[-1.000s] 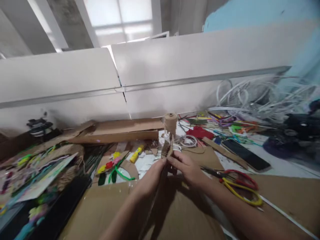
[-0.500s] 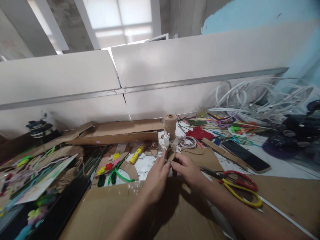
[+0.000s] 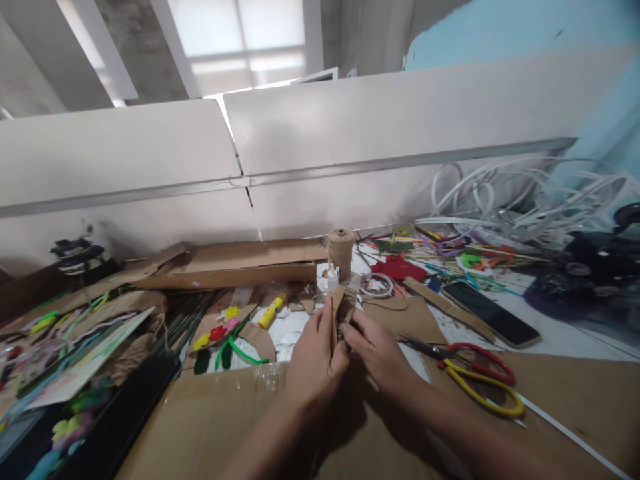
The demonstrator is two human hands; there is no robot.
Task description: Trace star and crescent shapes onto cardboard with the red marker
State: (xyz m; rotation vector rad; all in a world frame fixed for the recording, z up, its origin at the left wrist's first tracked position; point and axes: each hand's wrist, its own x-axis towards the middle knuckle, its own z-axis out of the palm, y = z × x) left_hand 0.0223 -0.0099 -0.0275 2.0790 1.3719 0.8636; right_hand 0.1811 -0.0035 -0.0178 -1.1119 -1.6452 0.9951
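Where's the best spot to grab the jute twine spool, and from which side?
Grip the jute twine spool around its middle, coming from above. It stands upright as a plain cylinder, and the small white bottle sits close in front of it, so a low approach from the front could knock the bottle.

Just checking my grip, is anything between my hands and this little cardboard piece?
Nothing visible: your left hand and right hand both touch the small cardboard piece directly.

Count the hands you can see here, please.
2. The left hand and the right hand are both at the centre, holding a small cardboard piece above a cardboard sheet. No other hands show.
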